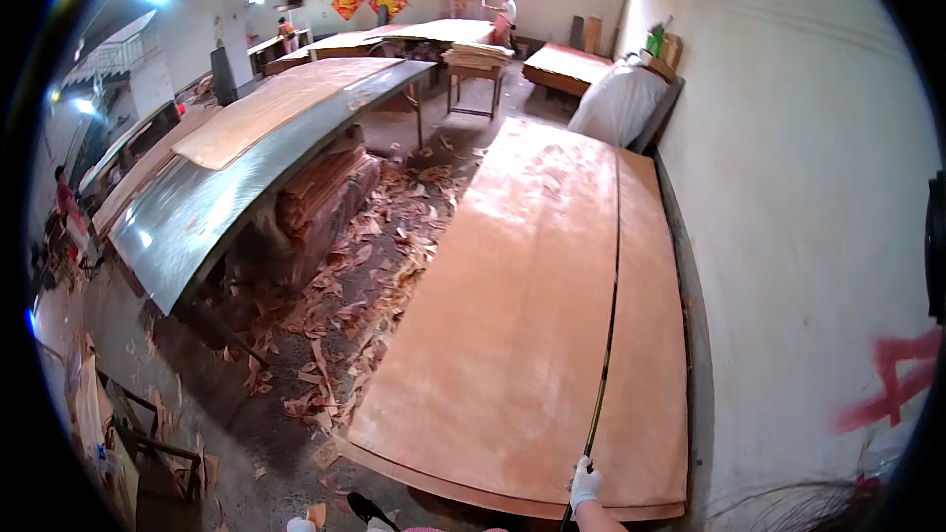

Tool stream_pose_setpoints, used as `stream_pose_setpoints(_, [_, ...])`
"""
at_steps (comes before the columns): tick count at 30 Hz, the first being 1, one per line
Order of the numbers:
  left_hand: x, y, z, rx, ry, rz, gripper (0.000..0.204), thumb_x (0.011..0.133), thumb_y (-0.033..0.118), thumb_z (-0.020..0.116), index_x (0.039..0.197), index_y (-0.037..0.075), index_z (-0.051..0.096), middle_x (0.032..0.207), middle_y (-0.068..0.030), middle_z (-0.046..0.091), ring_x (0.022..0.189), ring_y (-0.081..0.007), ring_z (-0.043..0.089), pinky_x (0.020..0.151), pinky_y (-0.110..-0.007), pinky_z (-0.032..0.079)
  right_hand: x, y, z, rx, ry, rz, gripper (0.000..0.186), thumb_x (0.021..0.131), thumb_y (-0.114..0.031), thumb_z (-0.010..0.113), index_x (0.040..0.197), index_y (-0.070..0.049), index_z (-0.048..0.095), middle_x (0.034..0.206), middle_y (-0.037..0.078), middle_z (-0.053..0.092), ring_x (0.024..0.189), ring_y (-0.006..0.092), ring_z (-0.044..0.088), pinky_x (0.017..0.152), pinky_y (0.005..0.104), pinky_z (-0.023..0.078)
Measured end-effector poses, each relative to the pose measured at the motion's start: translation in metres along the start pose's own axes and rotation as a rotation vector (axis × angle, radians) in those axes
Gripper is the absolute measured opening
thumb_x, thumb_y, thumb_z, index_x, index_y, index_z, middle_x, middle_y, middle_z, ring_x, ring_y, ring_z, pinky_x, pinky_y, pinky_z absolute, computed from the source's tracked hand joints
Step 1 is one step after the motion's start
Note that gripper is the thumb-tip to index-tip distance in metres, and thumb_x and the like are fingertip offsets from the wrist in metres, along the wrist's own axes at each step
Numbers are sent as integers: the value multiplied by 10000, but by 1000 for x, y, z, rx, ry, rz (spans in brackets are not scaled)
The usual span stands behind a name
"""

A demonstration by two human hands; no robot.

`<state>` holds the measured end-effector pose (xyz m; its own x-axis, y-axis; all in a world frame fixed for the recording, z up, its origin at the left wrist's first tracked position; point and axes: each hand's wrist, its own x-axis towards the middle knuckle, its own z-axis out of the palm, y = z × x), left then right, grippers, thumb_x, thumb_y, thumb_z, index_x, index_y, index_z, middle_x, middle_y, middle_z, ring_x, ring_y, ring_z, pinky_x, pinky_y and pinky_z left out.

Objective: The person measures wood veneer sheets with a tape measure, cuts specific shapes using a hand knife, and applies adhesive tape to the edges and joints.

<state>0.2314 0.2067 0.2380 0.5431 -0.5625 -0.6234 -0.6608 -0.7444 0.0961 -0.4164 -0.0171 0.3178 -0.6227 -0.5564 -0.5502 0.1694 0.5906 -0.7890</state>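
My right hand point(584, 481), in a white glove, grips a long, thin, dark rod point(608, 345) near the bottom of the view. The rod runs lengthwise over a stack of large tan wood veneer sheets point(493, 335) toward its far end, getting pale and hard to follow there. Whether it rests on the sheets, I cannot tell. Only a small white-gloved bit of my left hand point(301, 525) shows at the lower edge, left of the stack, with its fingers hidden.
A metal-topped table point(182, 241) carrying veneer point(286, 108) stands left, bundles point(315, 197) beneath. Wood scraps point(325, 355) litter the floor. A white wall point(788, 236) lines the right side. Wrapped material point(616, 103) sits beyond the stack. Co-workers point(503, 10) point(69, 212) work farther off.
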Motion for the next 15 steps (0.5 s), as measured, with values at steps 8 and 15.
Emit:
stream_pose_setpoints(8, [33, -189, -76, 198, -77, -47, 323, 862, 336, 631, 1062, 95, 710, 1057, -175, 687, 1014, -333, 648, 841, -461, 533, -66, -21, 139, -285, 181, -1, 446, 965, -488, 532, 774, -85, 510, 502, 33, 453, 357, 194, 458, 317, 354, 389])
stream_pose_setpoints(15, [54, -307, -138, 290, -75, -151, 282, 906, 274, 607, 1103, 97, 704, 1110, -177, 693, 1076, -348, 651, 862, -474, 544, -181, -10, 315, -102, 13, -131, 508, 950, -497, 557, 738, -35, 564, 489, 47, 485, 345, 196, 484, 334, 353, 459])
